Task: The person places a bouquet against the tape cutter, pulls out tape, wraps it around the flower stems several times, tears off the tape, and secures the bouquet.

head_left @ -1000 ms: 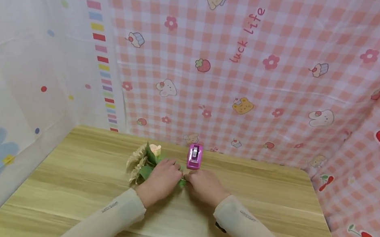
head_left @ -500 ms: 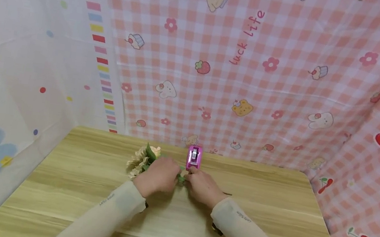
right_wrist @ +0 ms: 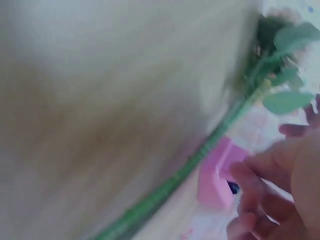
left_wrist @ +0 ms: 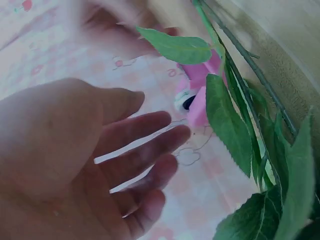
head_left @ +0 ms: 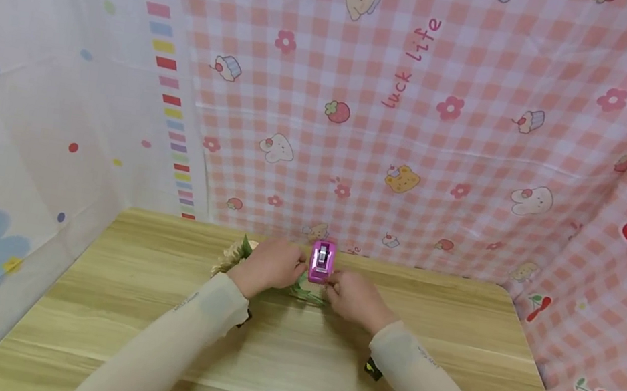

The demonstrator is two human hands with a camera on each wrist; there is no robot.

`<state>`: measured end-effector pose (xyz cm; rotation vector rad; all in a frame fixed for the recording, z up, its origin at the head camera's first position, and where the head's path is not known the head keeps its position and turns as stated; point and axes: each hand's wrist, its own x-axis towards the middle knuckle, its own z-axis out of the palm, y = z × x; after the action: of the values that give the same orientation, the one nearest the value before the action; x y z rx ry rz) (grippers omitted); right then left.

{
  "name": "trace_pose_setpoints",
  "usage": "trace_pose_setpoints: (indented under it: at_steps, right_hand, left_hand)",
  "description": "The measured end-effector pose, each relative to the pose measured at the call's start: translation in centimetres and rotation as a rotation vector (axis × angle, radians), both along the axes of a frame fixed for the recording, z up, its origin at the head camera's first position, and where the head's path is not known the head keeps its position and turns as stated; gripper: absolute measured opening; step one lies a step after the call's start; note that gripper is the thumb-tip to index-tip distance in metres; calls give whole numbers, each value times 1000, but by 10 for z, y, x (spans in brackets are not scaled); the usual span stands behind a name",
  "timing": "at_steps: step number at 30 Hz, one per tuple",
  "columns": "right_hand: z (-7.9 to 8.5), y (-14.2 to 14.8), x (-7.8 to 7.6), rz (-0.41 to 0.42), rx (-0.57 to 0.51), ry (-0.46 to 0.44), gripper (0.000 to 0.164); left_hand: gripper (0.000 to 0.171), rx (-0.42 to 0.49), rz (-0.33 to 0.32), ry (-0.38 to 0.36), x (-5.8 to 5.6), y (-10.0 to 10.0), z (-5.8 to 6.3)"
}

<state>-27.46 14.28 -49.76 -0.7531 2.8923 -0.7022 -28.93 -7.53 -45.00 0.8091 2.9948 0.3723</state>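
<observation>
Artificial flowers point(head_left: 230, 256) with cream blooms lie on the table, partly hidden behind my left hand point(head_left: 269, 263). Their leafy stems point(head_left: 307, 294) run out to the right between my hands. In the left wrist view the left hand has its fingers loosely spread, nothing in them, beside green leaves point(left_wrist: 227, 122). A pink tape dispenser point(head_left: 322, 262) stands upright behind the stems. My right hand point(head_left: 357, 299) is at its front right corner. In the right wrist view, the right fingers are loosely bent near the dispenser point(right_wrist: 215, 185), with no thing visible in them; a thick green stem point(right_wrist: 172, 182) passes by.
The wood-grain table point(head_left: 147, 333) stands against a pink checked cloth point(head_left: 320, 68) at the back. White cloth point(head_left: 50, 82) hangs on the left, and more checked cloth point(head_left: 608, 300) on the right. A dark strap point(head_left: 374, 369) shows under the right sleeve.
My left hand has moved slightly up and away over the flowers. The right hand has shifted right, off the stems to the dispenser's right corner, leaving more of the leafy stems uncovered.
</observation>
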Motion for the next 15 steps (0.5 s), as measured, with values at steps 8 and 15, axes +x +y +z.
trace_pose_setpoints:
  at_steps: [8, 15]
  right_hand:
    - [12, -1, -22, -272, -291, -267, 27]
    - [6, -12, -34, -415, -399, -466, 26]
  left_hand:
    - [33, -67, 40, 41, -24, 19, -7]
    - [19, -102, 24, 7, -77, 29, -75]
